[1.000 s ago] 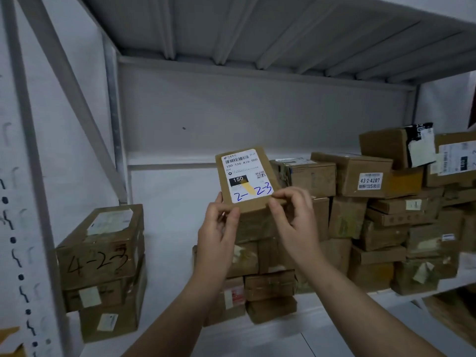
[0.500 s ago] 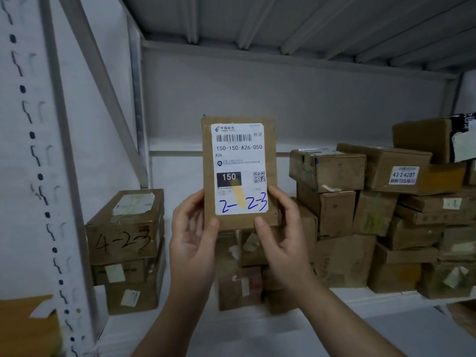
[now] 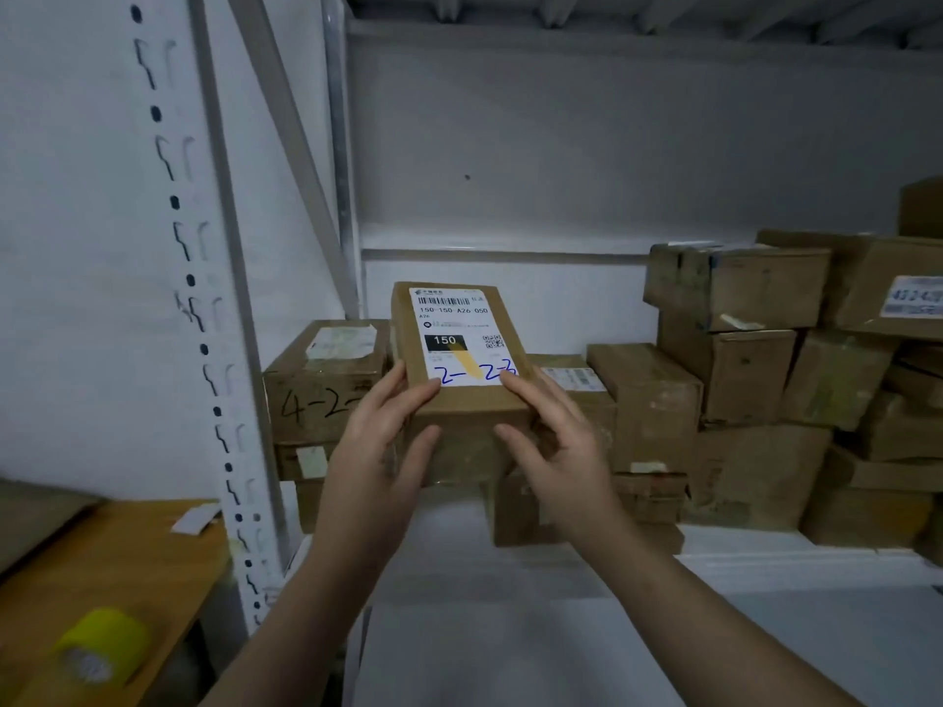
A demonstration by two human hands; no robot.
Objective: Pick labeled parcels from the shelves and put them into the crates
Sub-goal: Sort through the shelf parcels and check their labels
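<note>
Parcel (image 3: pixel 459 380): flat, oblong kraft cardboard box with square corners and a dull, slightly scuffed surface. A white paper label (image 3: pixel 462 334) covers most of its top face, with a printed barcode, "150-150-A26-050", a black block reading "150", a QR code, a yellow streak and "2-23" handwritten in blue. It is held over the white shelf board (image 3: pixel 510 579), label side up, between the stacks.

Left hand (image 3: pixel 377 451): forearm comes up from below, thumb lies on the top face at the label's lower corner, fingers bent round the near left end.

Right hand (image 3: pixel 556 446): mirrors it, thumb tip on the label's lower right edge, fingers curled at the near right end. Each grip is closed on the parcel, pinching it from either side.

Behind left: taped brown carton (image 3: pixel 321 390) with "4-2" in black marker, on top of others. Right: piled cartons (image 3: pixel 740 380), creased, with tape glossy in places. Grey steel upright (image 3: pixel 219 298) with keyhole slots. Lower left: orange wooden bench (image 3: pixel 102 568) carrying a yellow tape roll (image 3: pixel 99 645), blurred.
</note>
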